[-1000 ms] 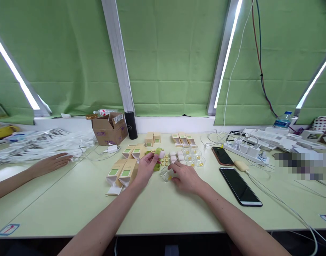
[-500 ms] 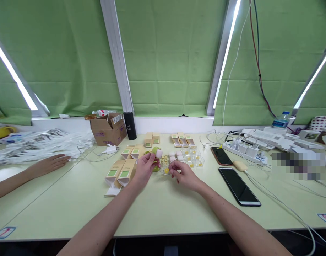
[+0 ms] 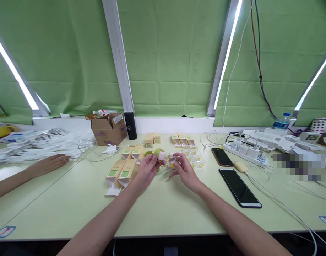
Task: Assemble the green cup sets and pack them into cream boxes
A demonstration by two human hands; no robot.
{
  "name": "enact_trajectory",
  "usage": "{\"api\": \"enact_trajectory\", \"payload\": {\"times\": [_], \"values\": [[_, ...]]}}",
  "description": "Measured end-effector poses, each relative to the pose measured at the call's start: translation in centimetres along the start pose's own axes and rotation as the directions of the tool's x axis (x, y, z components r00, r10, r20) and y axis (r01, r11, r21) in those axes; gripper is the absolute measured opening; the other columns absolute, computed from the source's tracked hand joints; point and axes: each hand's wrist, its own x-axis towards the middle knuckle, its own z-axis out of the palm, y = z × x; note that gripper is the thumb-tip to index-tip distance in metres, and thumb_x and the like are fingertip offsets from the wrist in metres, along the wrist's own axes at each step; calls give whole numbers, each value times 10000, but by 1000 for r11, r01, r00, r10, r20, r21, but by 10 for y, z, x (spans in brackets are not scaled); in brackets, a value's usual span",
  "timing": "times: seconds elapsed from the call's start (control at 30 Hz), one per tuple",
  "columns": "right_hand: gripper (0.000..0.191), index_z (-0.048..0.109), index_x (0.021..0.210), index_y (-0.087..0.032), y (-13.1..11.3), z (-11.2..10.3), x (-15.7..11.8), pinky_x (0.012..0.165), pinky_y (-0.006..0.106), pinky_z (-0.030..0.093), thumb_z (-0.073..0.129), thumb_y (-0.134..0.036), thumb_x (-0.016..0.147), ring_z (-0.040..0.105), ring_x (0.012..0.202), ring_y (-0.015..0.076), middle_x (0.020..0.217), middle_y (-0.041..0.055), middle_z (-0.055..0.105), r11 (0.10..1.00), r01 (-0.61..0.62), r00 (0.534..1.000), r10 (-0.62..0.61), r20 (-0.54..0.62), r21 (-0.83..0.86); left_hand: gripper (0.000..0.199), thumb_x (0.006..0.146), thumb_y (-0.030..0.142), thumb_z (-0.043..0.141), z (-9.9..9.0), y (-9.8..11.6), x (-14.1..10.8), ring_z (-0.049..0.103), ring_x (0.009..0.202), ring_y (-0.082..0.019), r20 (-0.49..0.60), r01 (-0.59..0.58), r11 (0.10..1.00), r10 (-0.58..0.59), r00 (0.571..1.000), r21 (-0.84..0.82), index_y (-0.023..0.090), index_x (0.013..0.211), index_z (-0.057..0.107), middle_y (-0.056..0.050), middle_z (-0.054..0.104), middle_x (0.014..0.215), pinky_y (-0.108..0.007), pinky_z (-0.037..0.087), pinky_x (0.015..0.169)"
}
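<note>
Table (image 3: 192, 217) carries cartons (image 3: 129, 171) beside the left hand (image 3: 146, 171), presumably for reach. That hand pinches a green-banded white block (image 3: 161, 155), perhaps steadying it; the half-open right hand (image 3: 187, 173) meets a clear case (image 3: 172, 165) between them, hold undetermined.

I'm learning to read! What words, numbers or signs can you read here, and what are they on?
No words or numbers are clear enough to read.
Cardboard box: purple print and white label, too small.
Black cylinder: pale marks, too small.
Water bottle: blue label, blurred.
Small boxes: green labels, too small.
Table stickers: red mark in blue frame, unclear.
</note>
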Motion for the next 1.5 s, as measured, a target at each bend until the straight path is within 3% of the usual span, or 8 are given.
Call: {"api": "enact_trajectory", "payload": {"times": [0.27,0.5,0.63,0.77,0.9,1.07,1.27,1.5], "values": [[451,628,1136,-270,-3,-5,6,918,468,650,815,-543,829,682,1044,220,1174,45,626,991,-38,997,46,-63,129,384,797,451,892,-1,-2,0,718,806,-156,25,3,1000,-3,1000,-7,128,962,766,-93,774,999,-275,608,809],[404,558,1239,-291,-2,-6,0,963,436,616,755,-420,911,677,1160,248,1215,78,642,983,124,987,-137,-87,-137,366,783,430,903,-5,-1,2,693,862,-143,-41,-39,997,42,998,68,162,994,772,-74,760,1060,-269,584,849],[417,542,1333,-297,-5,-7,-4,992,484,604,691,-281,944,617,1207,274,1324,116,572,801,362,916,-402,20,-477,354,776,389,911,-7,-2,0,683,850,-134,-41,-71,987,78,996,145,176,1020,771,-56,747,1058,-259,563,832],[469,506,1390,-294,-7,-8,-6,950,486,607,647,-207,951,591,1211,290,1321,129,572,676,455,868,-481,120,-580,424,775,375,906,-9,-5,0,688,1011,-193,-37,-102,975,111,993,198,177,1120,759,-99,724,1226,-282,559,854],[455,525,1362,-286,-5,-5,-6,968,477,602,696,-279,940,624,1173,271,1304,115,583,789,367,913,-408,27,-492,527,761,402,913,-11,-7,1,674,1152,-246,-53,-107,968,122,991,228,169,1200,736,-122,717,1275,-312,550,939],[474,579,1284,-290,-5,-5,0,906,412,628,752,-511,902,703,982,211,1149,57,622,995,68,993,-75,-95,-73,532,775,454,895,-8,-5,2,680,1163,-250,-75,-125,946,153,985,299,170,1193,733,-115,740,1248,-321,535,987],[505,718,1101,-234,-3,-5,6,896,468,649,810,-630,800,710,933,227,1102,64,708,981,-129,991,134,-23,143,518,775,576,852,-3,-1,2,707,951,-224,-103,-71,909,124,987,411,151,1061,772,-92,780,1043,-305,553,854],[497,752,1064,-215,2,-3,6,864,453,655,828,-622,788,731,944,240,1087,71,751,978,-139,990,139,10,155,502,728,641,847,-1,2,3,651,720,-177,-93,-30,850,92,991,527,158,840,772,-31,724,755,-276,542,721]]}}
